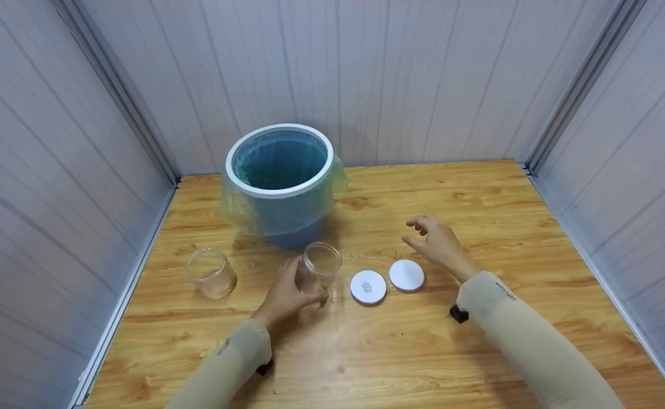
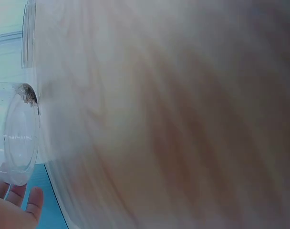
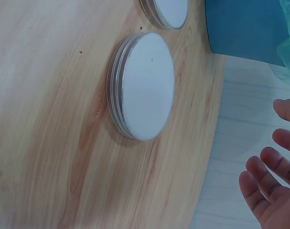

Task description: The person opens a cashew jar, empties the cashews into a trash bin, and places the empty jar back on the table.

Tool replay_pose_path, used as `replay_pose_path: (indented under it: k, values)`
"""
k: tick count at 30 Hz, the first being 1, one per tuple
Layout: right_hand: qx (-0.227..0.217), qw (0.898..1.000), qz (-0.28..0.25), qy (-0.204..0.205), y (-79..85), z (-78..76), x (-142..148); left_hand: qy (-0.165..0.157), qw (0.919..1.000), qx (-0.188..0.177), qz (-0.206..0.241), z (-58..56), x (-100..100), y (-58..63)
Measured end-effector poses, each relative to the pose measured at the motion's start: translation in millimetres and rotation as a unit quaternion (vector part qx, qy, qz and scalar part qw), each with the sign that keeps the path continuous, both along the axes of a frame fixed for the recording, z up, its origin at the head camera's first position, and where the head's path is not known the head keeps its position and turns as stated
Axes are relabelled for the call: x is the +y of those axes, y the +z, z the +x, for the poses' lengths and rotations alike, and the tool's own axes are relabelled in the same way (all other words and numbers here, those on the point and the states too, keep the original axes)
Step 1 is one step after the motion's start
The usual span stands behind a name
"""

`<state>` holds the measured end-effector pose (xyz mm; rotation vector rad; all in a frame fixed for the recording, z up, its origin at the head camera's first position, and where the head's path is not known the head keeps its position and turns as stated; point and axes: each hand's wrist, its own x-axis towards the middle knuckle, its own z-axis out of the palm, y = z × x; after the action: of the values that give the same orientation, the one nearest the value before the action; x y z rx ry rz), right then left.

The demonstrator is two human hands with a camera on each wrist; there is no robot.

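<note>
My left hand (image 1: 285, 291) grips a clear jar (image 1: 322, 260) in the middle of the table, fingers behind it and thumb at its near side. In the left wrist view, fingertips (image 2: 34, 200) lie against this jar (image 2: 22, 136), and a brownish patch shows at its edge. My right hand (image 1: 436, 243) is raised over the table with nothing in it, fingers loosely bent, just beyond two round white lids. The plain white lid (image 1: 406, 275) is nearer to it; the other lid (image 1: 368, 287), with a small grey print, lies to the left.
A second clear jar (image 1: 212, 274) stands on the wooden table (image 1: 366, 363) to the left. Behind the held jar is a blue bin (image 1: 295, 236) with a white rim and a greenish plastic liner (image 1: 278, 213). Pale panel walls (image 1: 361, 79) enclose the table's back and sides.
</note>
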<state>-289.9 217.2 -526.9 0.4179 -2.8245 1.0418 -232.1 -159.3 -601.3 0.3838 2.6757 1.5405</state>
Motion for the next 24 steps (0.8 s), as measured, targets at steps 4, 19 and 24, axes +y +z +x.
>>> replay_pose_path:
  k: [4, 19, 24]
  values:
    - [0.016, 0.999, 0.028, 0.005, -0.8, 2.0, 0, -0.011, 0.9994, 0.007, 0.033, 1.1, -5, -2.9]
    - [0.031, 0.998, 0.045, 0.015, -0.1, 4.8, -4, -0.038, 0.9972, -0.009, 0.064, 2.9, -16, -5.5]
    - [0.031, 0.998, 0.043, 0.016, 0.6, 5.6, -4, -0.038, 0.9970, -0.013, 0.066, 4.6, -18, -5.9]
